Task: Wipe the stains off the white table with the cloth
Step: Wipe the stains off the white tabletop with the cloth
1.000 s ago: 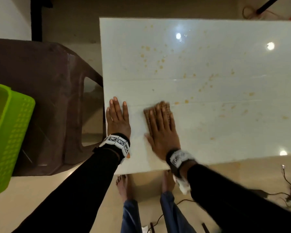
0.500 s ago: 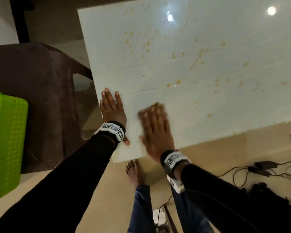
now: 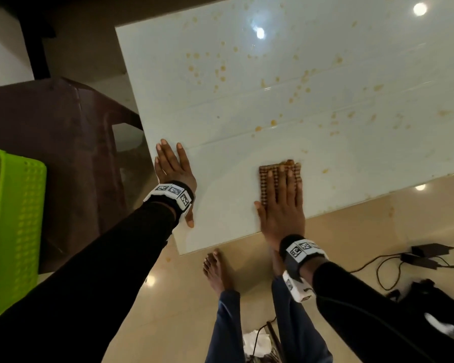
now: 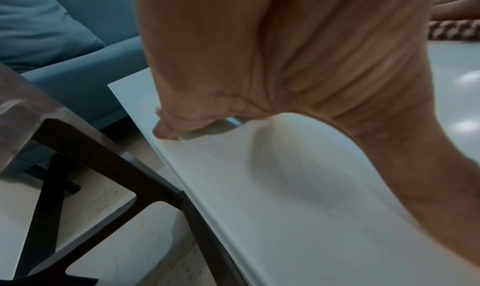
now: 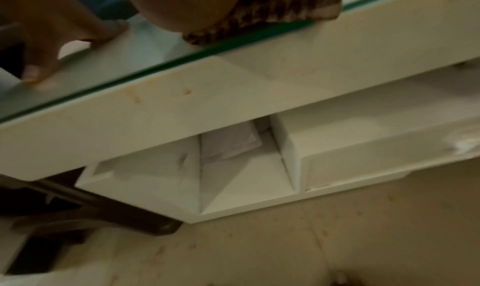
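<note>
The white glass-topped table [image 3: 247,106] carries many small orange-brown stains [image 3: 273,123] across its middle and far part. A folded brown patterned cloth [image 3: 265,179] lies near the table's front edge. My right hand [image 3: 283,205] presses flat on the cloth with straight fingers. The cloth [image 5: 265,8] shows under the palm at the glass edge in the right wrist view. My left hand [image 3: 172,169] lies flat on the table's near left edge, fingers straight. In the left wrist view the left hand [image 4: 233,64] rests on the white top [image 4: 285,187].
A dark brown plastic chair [image 3: 63,142] stands against the table's left side. A lime green basket [image 3: 11,226] sits further left. Cables and adapters [image 3: 425,255] lie on the tiled floor at right. My bare feet [image 3: 216,268] stand below the front edge. Open shelves [image 5: 246,167] sit under the top.
My right hand has slid the cloth to the right along the front part of the table, away from the left hand. The left hand stays flat in place. The head view has shifted.
</note>
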Motion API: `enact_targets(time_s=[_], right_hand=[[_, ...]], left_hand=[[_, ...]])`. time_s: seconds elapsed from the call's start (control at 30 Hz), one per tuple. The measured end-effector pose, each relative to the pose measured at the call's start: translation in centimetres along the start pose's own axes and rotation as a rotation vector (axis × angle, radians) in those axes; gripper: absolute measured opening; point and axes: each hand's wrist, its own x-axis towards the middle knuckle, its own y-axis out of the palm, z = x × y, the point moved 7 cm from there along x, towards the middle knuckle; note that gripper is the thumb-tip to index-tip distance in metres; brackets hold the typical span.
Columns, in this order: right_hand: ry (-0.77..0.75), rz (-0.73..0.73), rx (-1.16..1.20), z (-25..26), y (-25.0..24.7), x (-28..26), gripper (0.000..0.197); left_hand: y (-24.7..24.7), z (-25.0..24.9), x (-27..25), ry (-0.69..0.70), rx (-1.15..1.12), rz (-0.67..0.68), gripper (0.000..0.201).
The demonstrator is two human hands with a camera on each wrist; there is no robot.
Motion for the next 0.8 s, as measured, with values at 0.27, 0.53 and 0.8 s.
enact_targets(time_s=[0.27,0.53,0.8], right_hand=[[-0.605,0.073,-0.078,1.2,0.3,0.9,0.073],[-0.525,0.115,-0.102,0.4,-0.3,1.7,0.074],[-0.471,0.026,-0.054,3.7,-1.7,8.1,0.073]], left_hand=[[0.3,0.5,0.1,0.022,-0.007,0.020,0.201],[-0.2,-0.2,-0.1,0.045,-0.048,-0.155,0.141],[-0.4,-0.6,-0.3,0.060,-0.032,-0.214,0.090]])
